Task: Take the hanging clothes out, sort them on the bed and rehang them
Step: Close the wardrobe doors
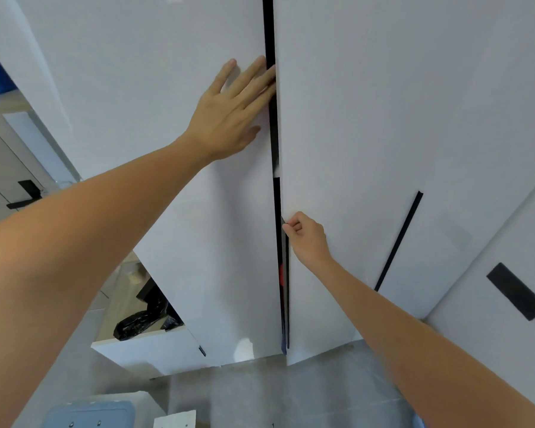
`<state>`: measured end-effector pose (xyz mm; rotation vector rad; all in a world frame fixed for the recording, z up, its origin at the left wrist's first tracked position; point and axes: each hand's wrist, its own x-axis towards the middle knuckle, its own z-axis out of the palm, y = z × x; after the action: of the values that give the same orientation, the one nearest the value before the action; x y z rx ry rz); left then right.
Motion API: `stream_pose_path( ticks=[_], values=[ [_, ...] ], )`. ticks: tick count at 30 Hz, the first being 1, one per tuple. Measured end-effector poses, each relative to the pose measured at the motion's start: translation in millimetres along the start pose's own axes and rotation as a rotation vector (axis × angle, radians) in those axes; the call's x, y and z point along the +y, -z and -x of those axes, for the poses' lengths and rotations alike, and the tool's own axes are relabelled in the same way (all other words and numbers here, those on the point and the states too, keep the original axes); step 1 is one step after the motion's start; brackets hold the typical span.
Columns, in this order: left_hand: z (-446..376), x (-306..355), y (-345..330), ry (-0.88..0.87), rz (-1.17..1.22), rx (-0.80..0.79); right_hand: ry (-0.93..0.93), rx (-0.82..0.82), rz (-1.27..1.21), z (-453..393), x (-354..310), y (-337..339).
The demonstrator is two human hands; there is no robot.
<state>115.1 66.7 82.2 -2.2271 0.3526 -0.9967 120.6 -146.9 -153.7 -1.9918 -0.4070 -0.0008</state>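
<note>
Black bag point(142, 324) at 8 o'clock on low counter point(142, 350). Left hand point(229, 115) flat, fingers straight, pressing left wardrobe door point(167, 72) beside dark gap point(274, 149). Clothes: red sliver point(281, 274) in gap, 6 o'clock. Right hand point(306, 239) curled, pinching edge of right door point(383, 103).

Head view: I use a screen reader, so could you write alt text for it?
A person's left hand lies flat on the left wardrobe door while the right hand pinches the edge of the right wardrobe door. A narrow dark gap runs between the doors.
</note>
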Motion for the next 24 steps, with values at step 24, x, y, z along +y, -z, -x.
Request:
stream_pose_path(
  ticks=[24],
  values=[
    [4,1,49,-0.167,-0.054,0.083,0.016,-0.005,0.03,34,2,17]
  ],
)
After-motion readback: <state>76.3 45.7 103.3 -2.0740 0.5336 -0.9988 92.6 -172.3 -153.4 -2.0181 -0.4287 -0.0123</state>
